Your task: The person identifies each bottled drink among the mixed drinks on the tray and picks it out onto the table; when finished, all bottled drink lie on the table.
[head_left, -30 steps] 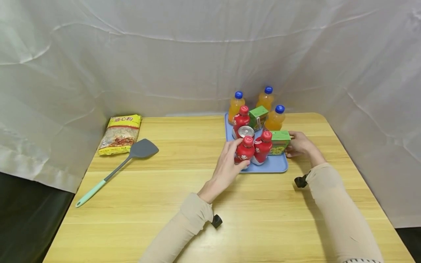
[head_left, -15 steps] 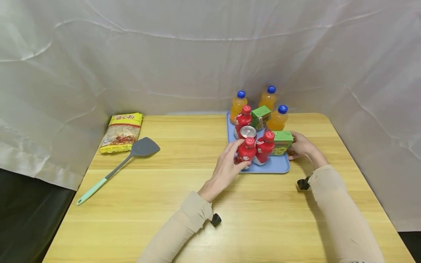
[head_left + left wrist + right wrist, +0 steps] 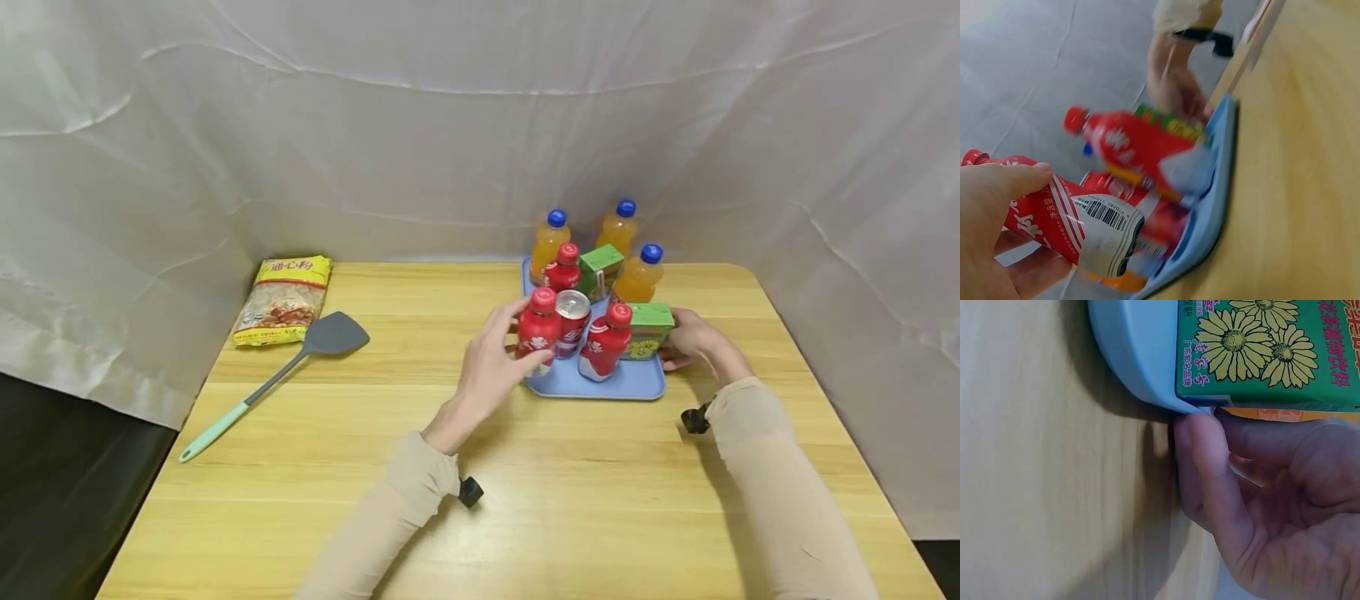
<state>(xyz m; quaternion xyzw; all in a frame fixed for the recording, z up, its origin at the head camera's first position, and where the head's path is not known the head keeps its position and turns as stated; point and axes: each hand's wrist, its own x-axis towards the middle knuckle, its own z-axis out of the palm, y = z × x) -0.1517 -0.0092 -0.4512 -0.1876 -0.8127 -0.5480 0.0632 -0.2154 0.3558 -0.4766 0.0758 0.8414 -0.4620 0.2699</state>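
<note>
My left hand (image 3: 487, 358) holds a red bottle (image 3: 537, 331) with a red cap, thumb on one side and fingers round the other. In the left wrist view the bottle's white base (image 3: 1107, 240) shows apart from the blue tray (image 3: 1225, 150). Just right of it in the head view are a red drink can (image 3: 572, 310) and another red bottle (image 3: 604, 348). At the tray's right edge, my right hand (image 3: 699, 340) pinches the rim, close beside a green drink carton (image 3: 647, 335). Its thumb and fingers meet the rim in the right wrist view.
Behind these on the tray stand a third red bottle (image 3: 564, 271), another green carton (image 3: 600, 271) and orange-drink bottles (image 3: 637, 275) with blue caps. Far left on the wooden table lie a yellow bag of pasta (image 3: 283, 300) and a grey spatula (image 3: 333, 335). A grey curtain (image 3: 420, 150) hangs behind.
My left hand has moved left and up with the red bottle, away from its place in front of the can, which now shows more fully. My right hand stays at the tray's edge.
</note>
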